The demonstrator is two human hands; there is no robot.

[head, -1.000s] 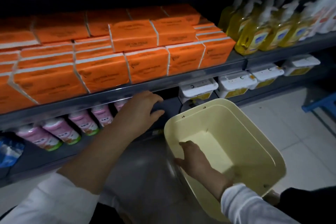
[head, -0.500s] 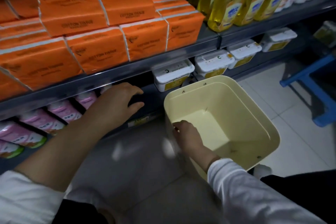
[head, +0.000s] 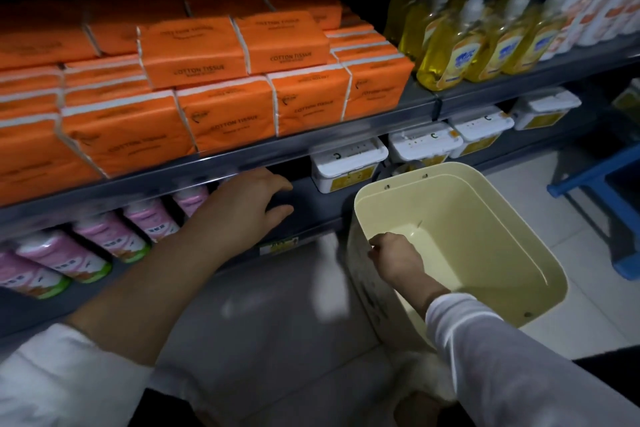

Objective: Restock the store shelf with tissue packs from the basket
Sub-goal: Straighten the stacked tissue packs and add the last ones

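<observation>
Orange tissue packs [head: 228, 118] fill the grey shelf [head: 242, 158] in stacked rows. A pale yellow basket [head: 464, 239] stands on the floor below, with nothing visible inside it. My right hand [head: 394, 256] grips the basket's near left rim, fingers curled over the edge. My left hand [head: 252, 204] hovers just under the shelf's front lip, fingers loosely spread, holding nothing.
Yellow pump bottles [head: 457, 42] stand right of the tissue packs. White lidded tubs [head: 346, 163] and pink bottles [head: 104, 239] line the lower shelf. A blue stool [head: 602, 184] stands on the tiled floor at right.
The view dipped down, then rose again. My right hand slid from inside the basket to its near rim and took hold. My left hand stayed below the shelf edge.
</observation>
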